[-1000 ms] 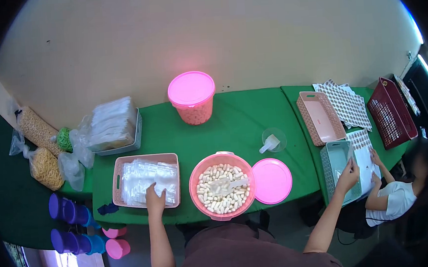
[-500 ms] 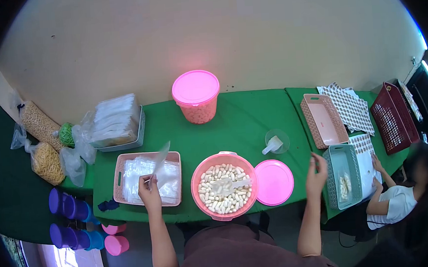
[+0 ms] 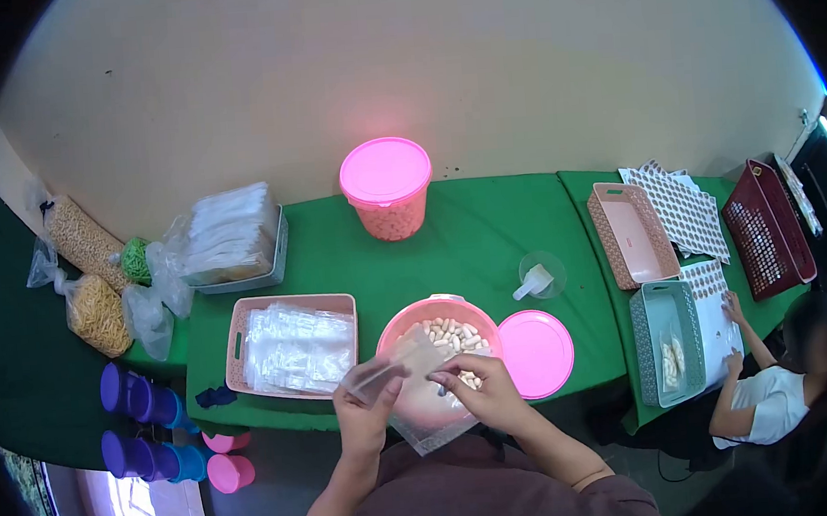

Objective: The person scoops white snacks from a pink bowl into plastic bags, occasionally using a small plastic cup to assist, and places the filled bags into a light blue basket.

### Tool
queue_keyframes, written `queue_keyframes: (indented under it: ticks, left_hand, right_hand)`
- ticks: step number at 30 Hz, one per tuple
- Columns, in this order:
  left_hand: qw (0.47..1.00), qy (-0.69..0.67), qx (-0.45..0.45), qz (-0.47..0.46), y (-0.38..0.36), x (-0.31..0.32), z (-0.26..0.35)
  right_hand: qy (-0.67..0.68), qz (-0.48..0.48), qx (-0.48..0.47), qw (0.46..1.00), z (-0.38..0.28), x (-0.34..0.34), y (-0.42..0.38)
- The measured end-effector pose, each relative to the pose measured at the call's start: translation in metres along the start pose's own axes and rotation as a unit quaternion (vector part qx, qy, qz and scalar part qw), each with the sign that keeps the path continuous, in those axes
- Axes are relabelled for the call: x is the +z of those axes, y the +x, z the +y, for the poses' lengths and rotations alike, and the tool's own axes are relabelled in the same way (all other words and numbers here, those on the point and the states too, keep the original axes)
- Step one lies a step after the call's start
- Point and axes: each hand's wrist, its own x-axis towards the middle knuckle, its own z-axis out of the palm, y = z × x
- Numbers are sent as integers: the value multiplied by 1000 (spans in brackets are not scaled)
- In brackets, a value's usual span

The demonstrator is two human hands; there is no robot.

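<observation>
A clear plastic bag (image 3: pixel 413 392) is held by both hands above the pink tub (image 3: pixel 386 335) of white, capsule-shaped pieces (image 3: pixel 457 334). My left hand (image 3: pixel 369 414) grips the bag's left side between thumb and fingers. On its right side, my right hand (image 3: pixel 485 392) pinches the bag near its edge. The bag hides much of the tub and its contents. Left of the hands, a pink basket (image 3: pixel 233 371) holds a pile of clear bags (image 3: pixel 295 348). The round pink lid (image 3: pixel 537 354) lies flat to the right of the tub.
A lidded pink bucket (image 3: pixel 388 188) stands near the wall. A clear dish with a white scoop (image 3: pixel 536 280) sits behind the lid. Bagged snacks (image 3: pixel 97 314) are at left. At right are a teal basket (image 3: pixel 642 347), a maroon basket (image 3: pixel 767 233) and a person (image 3: pixel 768 391) with sheets.
My left hand has moved right from the pink basket with the clear bag. My right hand has swung left from beside the teal basket and taken hold of the bag over the tub.
</observation>
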Motion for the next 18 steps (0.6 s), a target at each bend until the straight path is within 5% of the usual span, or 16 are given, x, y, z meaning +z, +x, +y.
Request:
queue_keyframes:
  ticks: [3,5,8,9,11,14,18]
  left_hand:
    - [998,9,-17,54,2,2,1]
    - [997,30,-17,68,4,1,-4]
    - [997,17,-32,70,3,6,2]
    - [997,16,-33,67,2,6,-2]
    - [976,172,132,2,2,4,-13]
    - [935,244,249,-68,1,9,-8]
    - [935,241,254,-61,3,9,-13]
  right_hand:
    - [20,-1,25,999,5,3,-3]
    - [-37,110,-58,992,4,5,-2]
    - [18,181,-61,981,12,0,-8]
    - [48,175,-56,982,8,0,-10]
    - [38,131,-41,990,-8,-2,-14]
    - [-17,30,-23,999,-10,-5,-17]
    - [185,-23,45,981,-11,-8,-14]
